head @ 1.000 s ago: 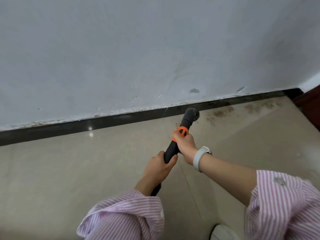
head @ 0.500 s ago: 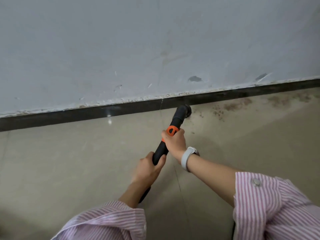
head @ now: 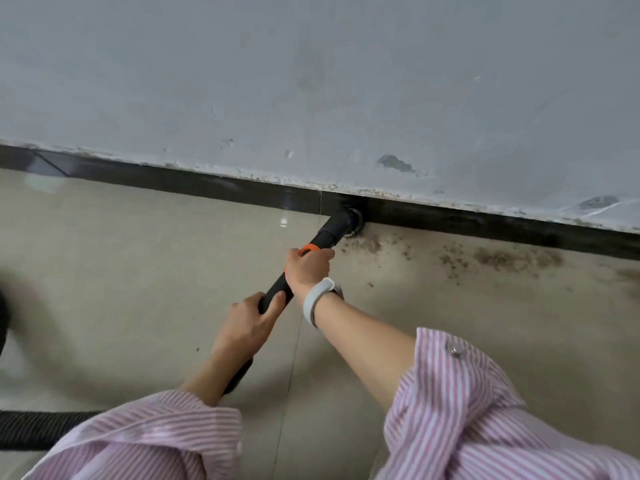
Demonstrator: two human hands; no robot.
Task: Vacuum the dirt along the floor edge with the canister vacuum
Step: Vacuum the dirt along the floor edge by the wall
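A black vacuum wand [head: 330, 233] with an orange collar [head: 309, 248] points up and to the right. Its round nozzle [head: 352, 221] touches the black baseboard [head: 207, 187] where floor meets wall. My right hand [head: 306, 270] grips the wand just below the collar. My left hand [head: 251, 323] grips it lower down. Brown dirt [head: 502, 259] lies scattered on the beige tile along the baseboard, right of the nozzle. The ribbed black hose [head: 41, 431] runs off at the bottom left.
A grey wall [head: 311, 81] with chipped paint fills the upper half. A dark blurred shape [head: 3, 320] sits at the left edge. The beige tiled floor [head: 138, 271] spreads to the left, with no dirt visible there.
The view has shifted, so the baseboard now slopes down to the right. The nozzle has moved up against the baseboard at the left end of the dirt. Both hands keep their grip.
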